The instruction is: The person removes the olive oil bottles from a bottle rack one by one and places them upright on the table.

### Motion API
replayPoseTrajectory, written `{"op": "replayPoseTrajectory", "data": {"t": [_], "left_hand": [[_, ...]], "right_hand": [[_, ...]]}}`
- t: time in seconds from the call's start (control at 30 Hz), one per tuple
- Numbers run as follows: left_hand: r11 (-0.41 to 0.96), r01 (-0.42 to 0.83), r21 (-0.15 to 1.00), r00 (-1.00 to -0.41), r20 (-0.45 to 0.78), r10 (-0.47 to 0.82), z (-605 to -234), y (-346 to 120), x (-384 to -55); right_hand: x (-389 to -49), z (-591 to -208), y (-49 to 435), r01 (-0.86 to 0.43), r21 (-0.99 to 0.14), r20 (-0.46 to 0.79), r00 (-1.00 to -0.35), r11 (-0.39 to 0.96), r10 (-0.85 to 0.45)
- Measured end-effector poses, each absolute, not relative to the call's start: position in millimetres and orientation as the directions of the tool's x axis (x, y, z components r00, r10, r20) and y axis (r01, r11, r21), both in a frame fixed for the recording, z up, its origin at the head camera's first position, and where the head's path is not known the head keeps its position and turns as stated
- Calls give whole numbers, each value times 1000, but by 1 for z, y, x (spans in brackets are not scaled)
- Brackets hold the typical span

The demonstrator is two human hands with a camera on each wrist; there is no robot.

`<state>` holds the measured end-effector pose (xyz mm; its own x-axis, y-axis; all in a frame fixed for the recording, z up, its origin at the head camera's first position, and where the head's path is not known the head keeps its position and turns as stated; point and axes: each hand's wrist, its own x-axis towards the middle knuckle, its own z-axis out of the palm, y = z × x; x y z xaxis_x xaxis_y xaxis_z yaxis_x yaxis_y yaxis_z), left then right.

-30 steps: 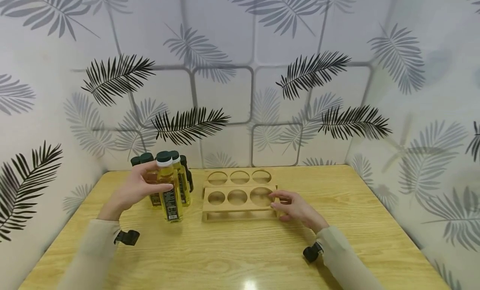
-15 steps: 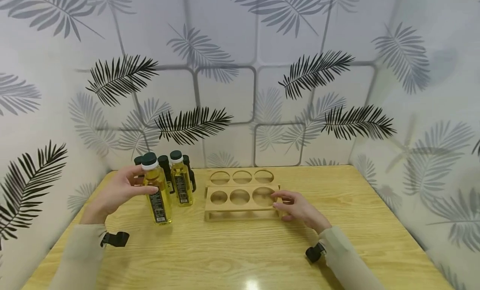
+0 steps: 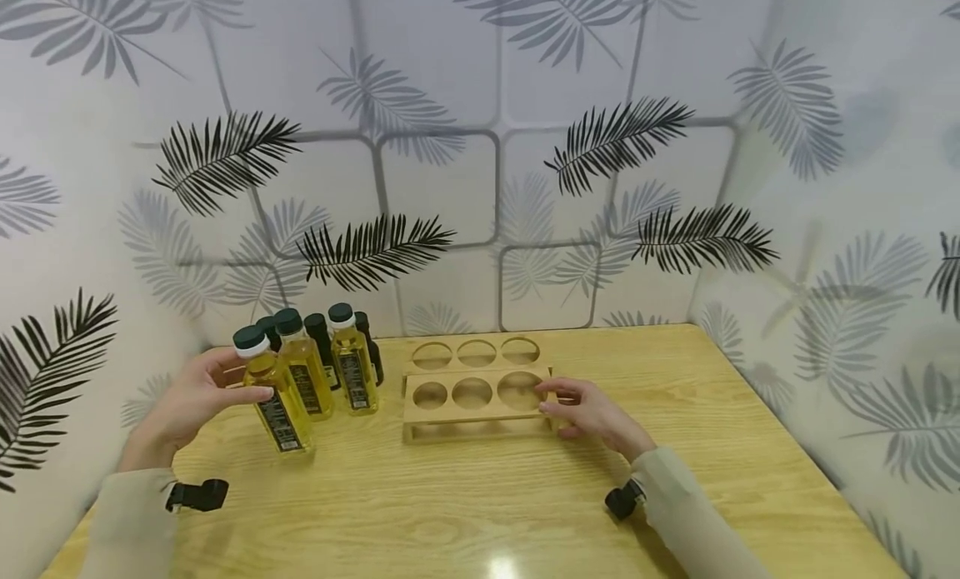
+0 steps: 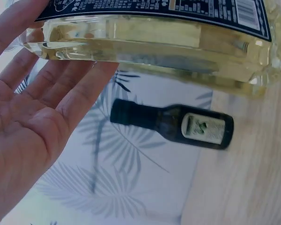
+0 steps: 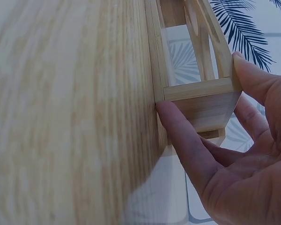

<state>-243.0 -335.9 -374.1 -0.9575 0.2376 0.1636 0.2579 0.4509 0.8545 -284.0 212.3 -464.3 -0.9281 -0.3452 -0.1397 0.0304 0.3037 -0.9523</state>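
My left hand (image 3: 183, 408) holds a clear bottle of yellow oil (image 3: 281, 412) with a dark green cap and black label, thumb in front and fingers behind. The bottle leans to the left, and I cannot tell whether its base touches the table. In the left wrist view the bottle (image 4: 159, 44) crosses the top of the picture. My right hand (image 3: 592, 414) grips the right end of a two-tier wooden rack (image 3: 450, 413) with round holes. In the right wrist view, thumb and fingers span the end of the rack (image 5: 201, 110).
Two more yellow oil bottles, one in the middle (image 3: 306, 379) and one at right (image 3: 354, 375), stand beside the held one. Small dark bottles, such as one with a pale label (image 4: 201, 129), stand behind them. A leaf-patterned wall (image 3: 450, 187) closes the back of the wooden table (image 3: 450, 504).
The left hand has carried the held oil bottle leftward, past the other bottles, uncovering the middle oil bottle and the dark one behind. The right hand and the rack have stayed in place.
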Motion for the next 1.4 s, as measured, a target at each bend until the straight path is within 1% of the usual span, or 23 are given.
{"op": "replayPoseTrajectory", "data": {"t": [0.13,0.27,0.37,0.87,1.03,1.17,1.23,1.4], "left_hand": [[474,237,848,-968,163,192,-382,-345,-241],[442,272,855,-959,203,198,-389,-349,-244],[433,275,859,-959,211,190,-392,-351,-245],[483,220,847,-975,184,120,-404,-363,-254],[519,181,836,-984,151,100,-406,-364,-258],[506,142,851,-990,115,85,-406,-364,-262],[478,134,868,-991,105,88,-407,-365,-264],[441,147,885,-988,109,111,-407,-369,-267]], "right_hand": [[-284,-465,211,21,-951,-137,-923,308,-359],[-284,-466,211,17,-951,-133,-924,309,-359],[-284,-466,212,14,-950,-130,-925,312,-357],[-285,-468,213,24,-951,-137,-927,309,-349],[-285,-468,213,22,-951,-135,-927,308,-350],[-285,-469,214,24,-950,-136,-928,310,-347],[-285,-469,214,27,-950,-139,-929,311,-344],[-286,-468,214,30,-951,-139,-929,308,-342]]}}
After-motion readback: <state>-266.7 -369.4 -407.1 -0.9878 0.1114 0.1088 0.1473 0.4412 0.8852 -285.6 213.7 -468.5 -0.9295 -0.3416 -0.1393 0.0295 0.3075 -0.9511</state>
